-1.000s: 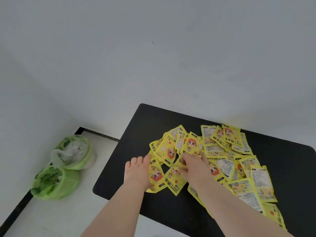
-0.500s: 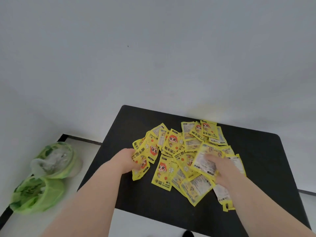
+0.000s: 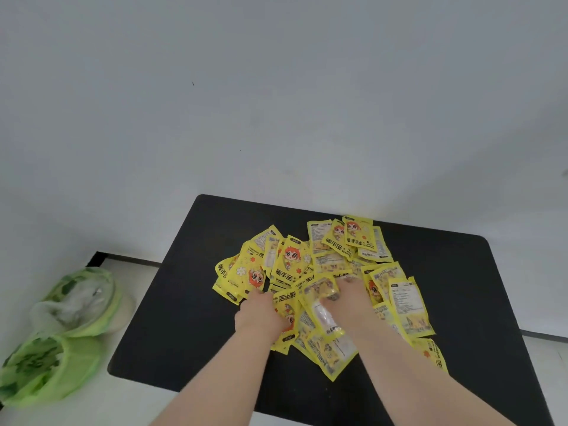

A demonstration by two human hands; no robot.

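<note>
Several yellow sachets [image 3: 290, 262] with a red-haired cartoon figure lie in a loose, overlapping pile on a black table [image 3: 184, 318]. My left hand [image 3: 259, 313] sits at the pile's near left edge. Its fingers curl down into the sachets and grip one [image 3: 284, 333] at its side. My right hand [image 3: 349, 304] lies on the middle of the pile and pinches a sachet [image 3: 319, 298] that shows its printed back. The fingertips of both hands are partly hidden by packets.
Two green plastic bags [image 3: 76, 302] stand on the pale floor to the left of the table. A white wall runs behind the table. Bare black tabletop shows at the left, far right and near edge.
The view has shifted. Both hands have drawn together at the near middle of the pile, the left moving right and the right moving left, and the sachets under them have shifted.
</note>
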